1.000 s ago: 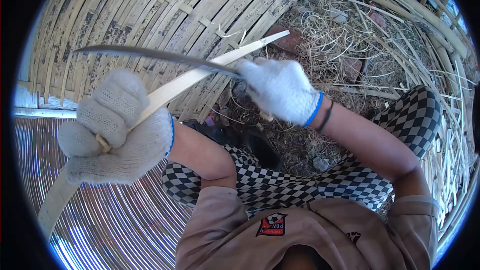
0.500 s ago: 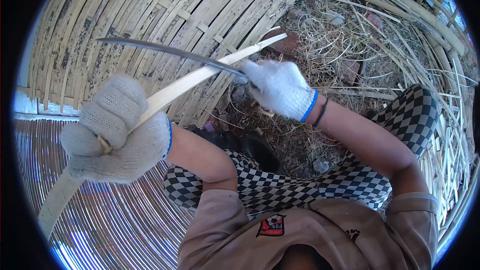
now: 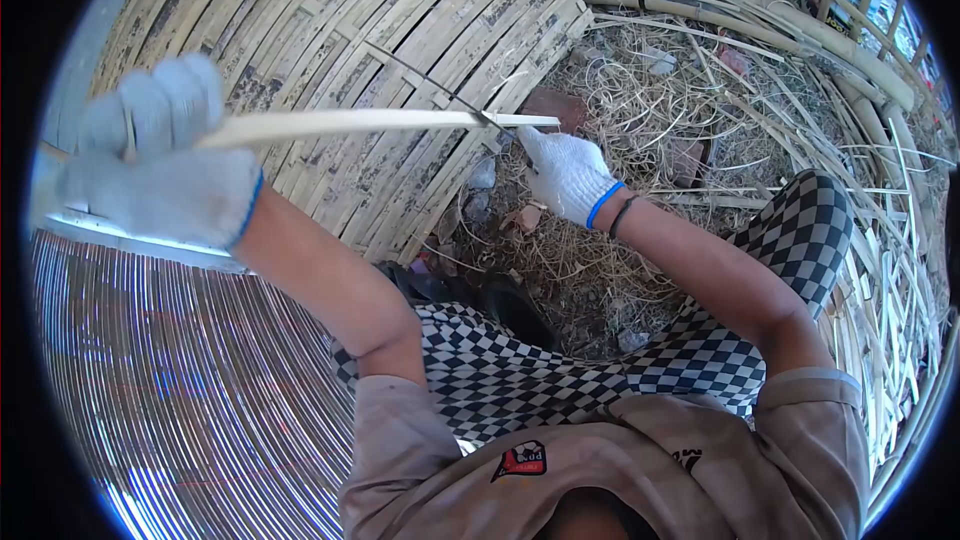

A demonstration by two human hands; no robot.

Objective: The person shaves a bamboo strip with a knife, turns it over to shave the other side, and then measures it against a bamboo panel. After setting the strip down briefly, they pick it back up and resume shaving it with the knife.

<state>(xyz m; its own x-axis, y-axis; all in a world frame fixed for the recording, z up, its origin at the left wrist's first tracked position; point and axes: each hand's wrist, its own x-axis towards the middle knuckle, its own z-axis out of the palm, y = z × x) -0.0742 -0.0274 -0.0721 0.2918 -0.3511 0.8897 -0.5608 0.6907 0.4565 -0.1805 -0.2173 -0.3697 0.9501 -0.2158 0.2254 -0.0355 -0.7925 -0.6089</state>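
My left hand (image 3: 160,155), in a whitish knit glove with a blue cuff, is closed round a pale bamboo strip (image 3: 340,124) at the far left. The strip runs rightward to a tip just above my right hand (image 3: 568,172). That gloved hand is wrapped round a knife (image 3: 440,87), whose thin dark blade points up and left and crosses the strip near its right end. The knife's handle is hidden in the glove.
Woven bamboo matting (image 3: 300,30) covers the upper left. Curly shavings (image 3: 650,90) and stones lie on the ground beyond my right hand. A slatted surface (image 3: 200,370) fills the lower left. Split strips (image 3: 890,340) are heaped at the right, below a bamboo rail (image 3: 820,35).
My left hand has moved up and left, drawing the strip with it. The knife now crosses nearer the strip's right end, and its blade points more steeply upward.
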